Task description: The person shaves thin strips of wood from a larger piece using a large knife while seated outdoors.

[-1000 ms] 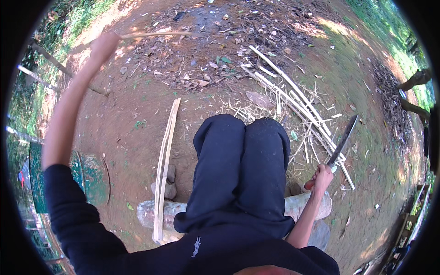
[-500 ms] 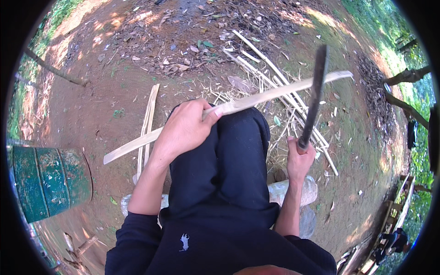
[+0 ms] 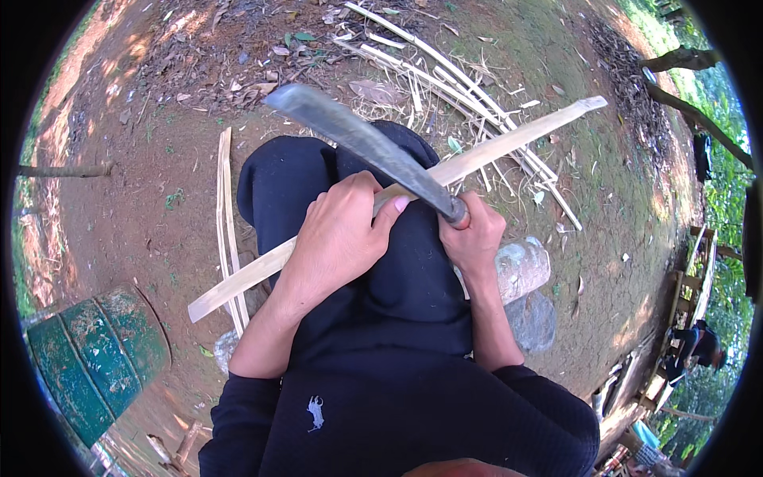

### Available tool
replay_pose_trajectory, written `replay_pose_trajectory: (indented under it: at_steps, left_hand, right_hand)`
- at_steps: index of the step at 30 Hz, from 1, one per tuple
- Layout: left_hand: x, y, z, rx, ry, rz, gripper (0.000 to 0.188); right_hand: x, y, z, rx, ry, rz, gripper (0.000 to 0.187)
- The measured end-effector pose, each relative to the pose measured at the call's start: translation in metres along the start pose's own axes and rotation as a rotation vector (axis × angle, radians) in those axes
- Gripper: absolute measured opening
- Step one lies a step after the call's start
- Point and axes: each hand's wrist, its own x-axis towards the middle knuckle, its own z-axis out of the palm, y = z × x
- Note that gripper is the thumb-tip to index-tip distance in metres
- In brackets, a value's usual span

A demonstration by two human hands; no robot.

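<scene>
My left hand (image 3: pixel 343 230) is wrapped around a long, pale bamboo strip (image 3: pixel 509 145), thumb on top, that slants across my thighs from lower left to upper right. My right hand (image 3: pixel 474 234) grips a machete (image 3: pixel 354 135) by its handle, which is mostly hidden in the fist. The dark blade points up and left, crossing over the strip just right of my left thumb. Whether its edge touches the strip, I cannot tell.
Split strips (image 3: pixel 445 83) and shavings lie on the ground ahead, with two more strips (image 3: pixel 226 215) at my left. A green metal drum (image 3: pixel 99 358) stands at lower left. Stones or a log (image 3: pixel 522 270) show beside my right forearm. Another person (image 3: pixel 693 350) is far right.
The machete has swung from upright on the right to lying across the strip, tip now leftward. My right hand has come up and inward; the left still holds the strip.
</scene>
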Motion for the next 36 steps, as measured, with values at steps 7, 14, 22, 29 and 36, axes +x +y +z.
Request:
replay_pose_trajectory:
  at_steps: [7,14,22,29,36]
  left_hand:
    - [-0.001,0.003,0.01,-0.023,0.045,-0.018,0.024]
    - [-0.004,-0.001,0.011,0.043,0.038,-0.108,0.034]
    - [-0.003,0.004,0.012,0.062,0.057,-0.135,0.034]
    - [-0.005,-0.006,0.013,-0.099,0.087,-0.008,0.031]
    - [-0.011,-0.012,0.018,-0.037,0.156,-0.059,0.031]
  right_hand:
    - [0.0,-0.008,0.004,-0.141,-0.066,-0.033,0.014]
    - [0.018,0.044,-0.004,-0.364,-0.024,0.255,0.012]
    - [0.023,0.073,-0.02,-0.263,0.008,0.36,0.017]
    - [0.014,0.013,0.0,-0.229,-0.101,-0.139,0.016]
    - [0.028,0.069,-0.011,-0.337,0.0,0.136,0.015]
